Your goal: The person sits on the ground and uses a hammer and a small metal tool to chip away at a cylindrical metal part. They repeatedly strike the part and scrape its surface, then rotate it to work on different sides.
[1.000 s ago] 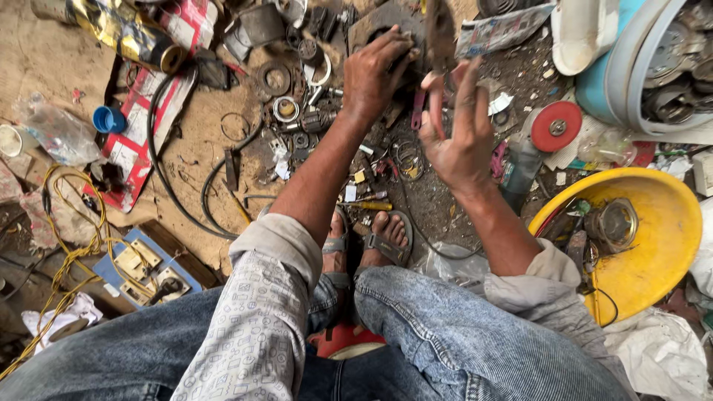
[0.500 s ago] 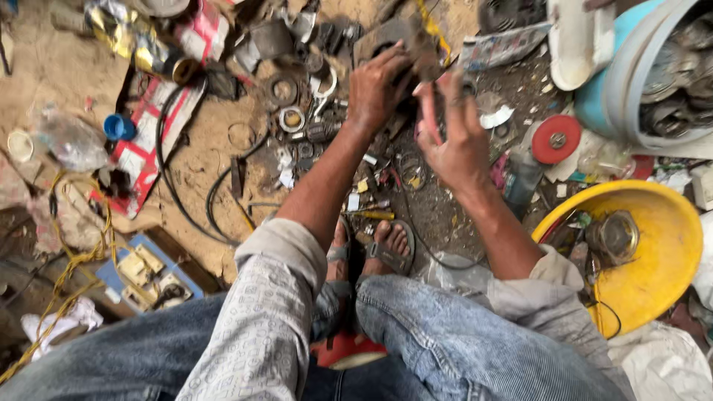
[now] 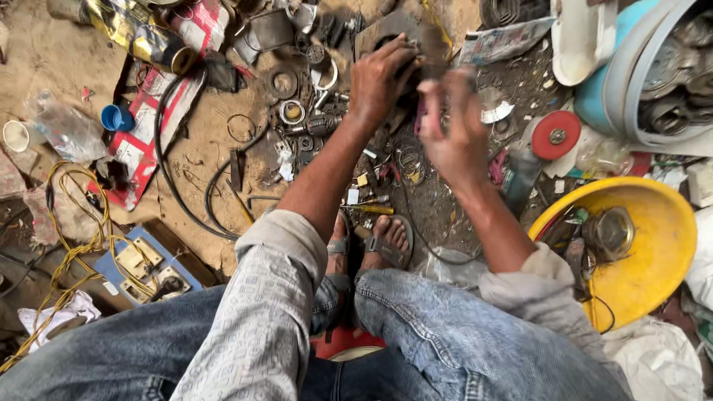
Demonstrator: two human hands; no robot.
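- Since the earlier frame, the right hand (image 3: 453,134) has closed its spread fingers and blurs at upper centre.
- Left hand (image 3: 382,82) stays curled, clamped on the dark metal part (image 3: 386,33) at top centre.
- Right hand pinches a small pinkish piece (image 3: 421,119); what it is cannot be told.

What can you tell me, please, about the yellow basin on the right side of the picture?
The yellow basin is a round, shallow bowl, plastic by the look of it, dirty inside. It sits on the ground by the person's right knee, rim up and slightly tilted toward the camera. Inside lie a round metal part, dark wires and small scraps. A white cloth lies against its lower edge, and the right sleeve overlaps its left rim. Neither of the hands touches it.
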